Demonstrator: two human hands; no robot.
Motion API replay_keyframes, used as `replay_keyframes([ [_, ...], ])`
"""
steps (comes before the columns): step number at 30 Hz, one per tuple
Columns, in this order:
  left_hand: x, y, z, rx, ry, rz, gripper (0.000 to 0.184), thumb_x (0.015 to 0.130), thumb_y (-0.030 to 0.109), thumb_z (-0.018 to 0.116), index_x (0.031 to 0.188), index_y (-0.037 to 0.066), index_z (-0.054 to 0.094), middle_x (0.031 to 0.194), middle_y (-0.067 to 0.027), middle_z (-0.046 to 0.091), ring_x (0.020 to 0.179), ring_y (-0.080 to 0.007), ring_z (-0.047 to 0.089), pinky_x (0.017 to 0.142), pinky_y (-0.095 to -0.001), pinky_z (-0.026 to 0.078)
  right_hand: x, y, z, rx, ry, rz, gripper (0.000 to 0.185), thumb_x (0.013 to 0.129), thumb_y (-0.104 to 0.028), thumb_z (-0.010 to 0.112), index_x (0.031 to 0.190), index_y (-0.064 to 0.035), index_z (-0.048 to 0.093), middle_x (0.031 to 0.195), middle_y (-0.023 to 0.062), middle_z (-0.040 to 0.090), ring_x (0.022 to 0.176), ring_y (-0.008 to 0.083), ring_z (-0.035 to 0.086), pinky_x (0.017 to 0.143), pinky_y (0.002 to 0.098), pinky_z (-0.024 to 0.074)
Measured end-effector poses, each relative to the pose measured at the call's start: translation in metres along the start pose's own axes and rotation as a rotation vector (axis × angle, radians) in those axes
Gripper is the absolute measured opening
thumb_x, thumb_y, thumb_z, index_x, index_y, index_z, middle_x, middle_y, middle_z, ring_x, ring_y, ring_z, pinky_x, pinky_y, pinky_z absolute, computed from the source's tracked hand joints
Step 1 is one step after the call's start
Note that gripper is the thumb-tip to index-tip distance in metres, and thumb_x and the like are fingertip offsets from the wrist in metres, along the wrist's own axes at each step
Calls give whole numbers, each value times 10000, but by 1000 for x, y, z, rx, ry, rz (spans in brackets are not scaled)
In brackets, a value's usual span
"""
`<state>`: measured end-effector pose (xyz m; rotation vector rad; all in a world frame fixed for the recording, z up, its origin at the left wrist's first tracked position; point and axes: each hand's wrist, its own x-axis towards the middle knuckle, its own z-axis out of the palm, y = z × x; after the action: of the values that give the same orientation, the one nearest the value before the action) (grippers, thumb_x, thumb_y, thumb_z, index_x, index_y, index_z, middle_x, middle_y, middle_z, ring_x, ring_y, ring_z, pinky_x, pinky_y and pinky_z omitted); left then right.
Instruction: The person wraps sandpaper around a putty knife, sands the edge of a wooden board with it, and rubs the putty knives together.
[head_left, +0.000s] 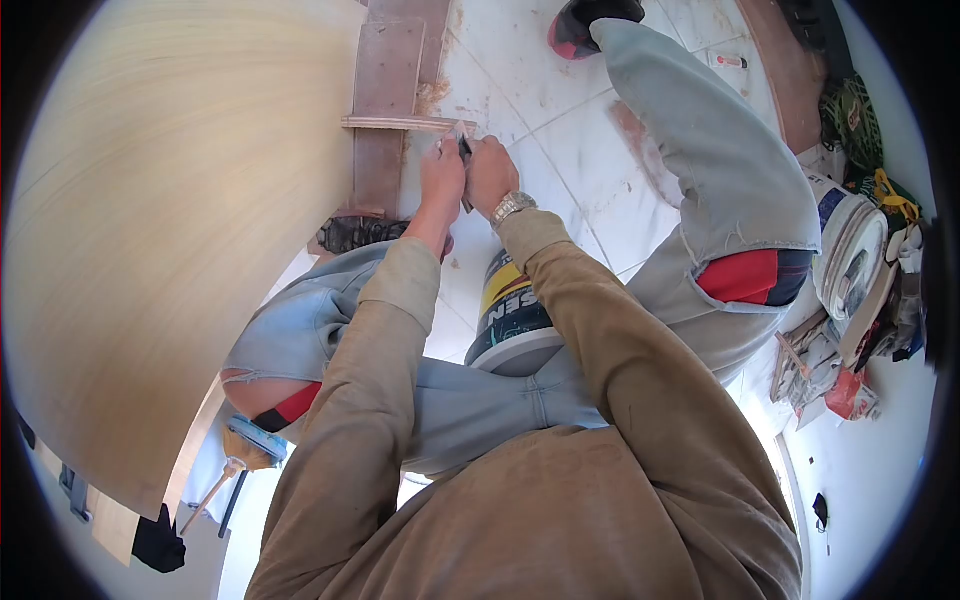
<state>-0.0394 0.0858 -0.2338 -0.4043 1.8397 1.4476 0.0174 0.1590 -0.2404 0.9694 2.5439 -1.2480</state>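
My left hand (442, 178) and my right hand (490, 176) are close together in front of me, both with fingers closed round a small dark tool (465, 150). What kind of tool it is, I cannot make out. A metal watch sits on my right wrist. The tool's upper end is at the right end of a thin wooden strip (400, 123), which sticks out from beside a large pale wooden panel (190, 190). Brown boards (385, 75) lie under the strip on the tiled floor.
Between my legs stands a labelled bucket (510, 315). White buckets (850, 245), bags and rags are stacked at the right. Sawdust dots the tiles (560, 130). A broom-like brush (250, 445) is at the lower left.
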Motion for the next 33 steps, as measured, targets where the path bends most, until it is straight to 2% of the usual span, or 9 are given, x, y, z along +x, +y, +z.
replay_keyframes([
  [3,6,5,2,-59,-1,-29,398,1072,301,452,1060,-48,643,904,-88,666,786,-168,606,706,-340,495,2,-8,-7,27,-63,102,235,905,-145,555,1044,-12,691,1071,165,632,1042,369,611,873,474,531],
  [7,2,11,9,0,137,-103,442,1073,334,462,1042,-63,653,894,-107,676,802,-186,620,711,-351,502,-8,-10,-14,51,-43,55,245,920,-153,533,1037,-20,702,1036,175,631,1034,373,611,873,480,523],
  [13,12,-5,8,48,101,27,458,1069,334,469,1065,-87,647,960,-158,683,812,-207,636,689,-376,503,2,-10,-10,56,-32,76,233,907,-134,535,1015,-26,711,1008,178,635,1016,371,618,862,482,521],
  [16,6,5,1,76,-10,-90,411,1085,310,452,1163,-68,593,1018,-131,652,892,-179,629,744,-354,522,-8,-3,-11,77,-16,57,220,887,-131,558,995,-18,713,998,183,646,995,383,624,857,482,521],
  [19,10,1,2,104,27,3,383,1088,289,448,1153,-58,595,1014,-122,652,874,-176,629,737,-345,525,5,-7,-10,104,-13,79,211,875,-121,567,982,-17,715,994,192,657,976,393,630,855,482,523],
  [28,4,7,9,-104,55,-81,395,1086,288,446,1136,-58,630,1003,-112,676,856,-164,619,742,-332,505,0,-9,-14,74,-60,102,189,855,-115,605,981,-36,721,999,199,659,986,388,636,862,488,522],
  [31,7,1,0,-31,-30,-39,387,1087,279,444,1155,-57,623,1012,-110,673,856,-163,616,745,-330,505,13,-1,-9,63,8,90,239,863,-120,601,1051,-49,729,903,231,641,887,428,648,793,506,525],
  [32,10,1,2,-60,30,-52,383,1085,275,451,1141,-58,632,1007,-110,673,858,-160,615,744,-336,505,10,2,-12,1,-49,11,235,927,-142,522,1010,-40,716,1011,179,645,1032,370,625,889,477,523],
  [33,2,2,2,-71,40,-73,386,1084,277,452,1135,-60,634,1006,-111,674,861,-164,615,750,-339,504,1,-1,-13,10,-79,37,233,928,-145,523,1011,-42,716,1018,178,645,1038,367,624,892,476,523],
])
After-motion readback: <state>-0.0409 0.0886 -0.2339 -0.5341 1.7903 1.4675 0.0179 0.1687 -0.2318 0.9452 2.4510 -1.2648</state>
